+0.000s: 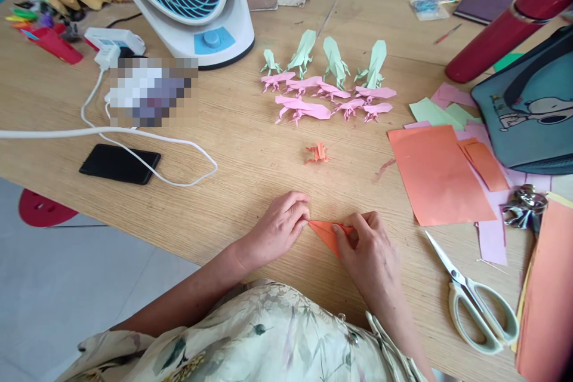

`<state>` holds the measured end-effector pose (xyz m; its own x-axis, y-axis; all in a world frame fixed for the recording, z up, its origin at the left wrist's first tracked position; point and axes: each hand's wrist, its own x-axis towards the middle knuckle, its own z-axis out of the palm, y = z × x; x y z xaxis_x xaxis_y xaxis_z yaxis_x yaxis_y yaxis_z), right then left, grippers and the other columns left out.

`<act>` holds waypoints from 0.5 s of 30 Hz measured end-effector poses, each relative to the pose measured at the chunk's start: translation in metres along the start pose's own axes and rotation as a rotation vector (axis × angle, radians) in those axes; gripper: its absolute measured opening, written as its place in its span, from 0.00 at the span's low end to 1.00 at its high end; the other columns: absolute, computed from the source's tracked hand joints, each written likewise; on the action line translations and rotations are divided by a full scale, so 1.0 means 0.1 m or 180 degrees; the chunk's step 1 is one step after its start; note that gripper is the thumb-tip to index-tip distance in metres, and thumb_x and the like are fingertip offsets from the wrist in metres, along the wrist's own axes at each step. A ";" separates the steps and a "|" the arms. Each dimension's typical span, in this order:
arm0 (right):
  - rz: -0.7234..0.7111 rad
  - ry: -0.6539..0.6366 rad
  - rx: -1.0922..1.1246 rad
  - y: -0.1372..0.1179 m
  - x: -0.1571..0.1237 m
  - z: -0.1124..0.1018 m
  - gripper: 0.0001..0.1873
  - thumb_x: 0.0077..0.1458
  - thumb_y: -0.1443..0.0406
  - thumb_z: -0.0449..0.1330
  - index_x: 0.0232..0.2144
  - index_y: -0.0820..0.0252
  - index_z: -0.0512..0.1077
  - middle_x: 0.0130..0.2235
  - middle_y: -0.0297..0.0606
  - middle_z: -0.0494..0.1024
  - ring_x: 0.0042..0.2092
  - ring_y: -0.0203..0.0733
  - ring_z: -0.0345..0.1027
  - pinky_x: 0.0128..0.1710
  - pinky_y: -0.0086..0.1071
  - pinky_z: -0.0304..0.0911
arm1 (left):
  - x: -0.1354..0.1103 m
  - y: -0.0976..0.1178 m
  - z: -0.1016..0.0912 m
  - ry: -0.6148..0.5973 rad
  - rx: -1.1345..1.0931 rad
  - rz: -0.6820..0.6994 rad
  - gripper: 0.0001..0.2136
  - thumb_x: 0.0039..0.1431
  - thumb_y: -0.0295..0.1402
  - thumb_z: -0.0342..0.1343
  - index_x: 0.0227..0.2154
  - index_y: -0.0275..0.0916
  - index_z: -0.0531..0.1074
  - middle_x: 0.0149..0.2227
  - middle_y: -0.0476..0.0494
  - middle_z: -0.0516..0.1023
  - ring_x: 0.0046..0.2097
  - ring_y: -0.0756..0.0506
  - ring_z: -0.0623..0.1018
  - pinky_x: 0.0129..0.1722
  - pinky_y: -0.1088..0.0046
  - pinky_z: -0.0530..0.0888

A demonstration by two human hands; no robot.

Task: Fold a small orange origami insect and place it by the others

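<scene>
A small piece of folded orange paper [326, 235] is stretched between my two hands, low over the near part of the table. Thumb and fingers of my left hand [283, 224] pinch its pointed left tip. My right hand [370, 250] grips the other end, thumb on top, and its curled fingers hide part of the paper. Just beyond my hands stands a tiny orange origami figure [319, 153]. Farther back are rows of pink origami figures [303, 108] and pale green ones [335, 62] with upright, wing-like parts.
To the right lie an orange sheet [441, 174], scissors [475, 304], paper scraps [492, 245], a stack of orange paper [548, 292], a red flask [501, 36] and a blue bag [528, 107]. Leftward are a phone [117, 163], a white cable [203, 155] and a fan [210, 42].
</scene>
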<state>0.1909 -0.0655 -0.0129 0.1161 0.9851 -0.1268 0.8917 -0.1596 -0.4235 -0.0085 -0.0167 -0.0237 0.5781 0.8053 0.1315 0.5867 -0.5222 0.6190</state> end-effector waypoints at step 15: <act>0.0047 -0.0013 0.0022 0.02 -0.01 0.01 0.10 0.60 0.57 0.57 0.29 0.55 0.69 0.35 0.34 0.69 0.32 0.37 0.64 0.26 0.30 0.47 | -0.30 0.08 0.01 -0.0275 0.1126 0.0596 0.19 0.68 0.27 0.46 0.59 0.31 0.65 0.50 0.37 0.75 0.47 0.40 0.70 0.49 0.61 0.69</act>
<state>0.1922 -0.0667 -0.0146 0.1274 0.9824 -0.1368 0.8869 -0.1746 -0.4277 -0.0205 -0.0449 -0.0239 0.7301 0.6685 0.1417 0.6169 -0.7340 0.2841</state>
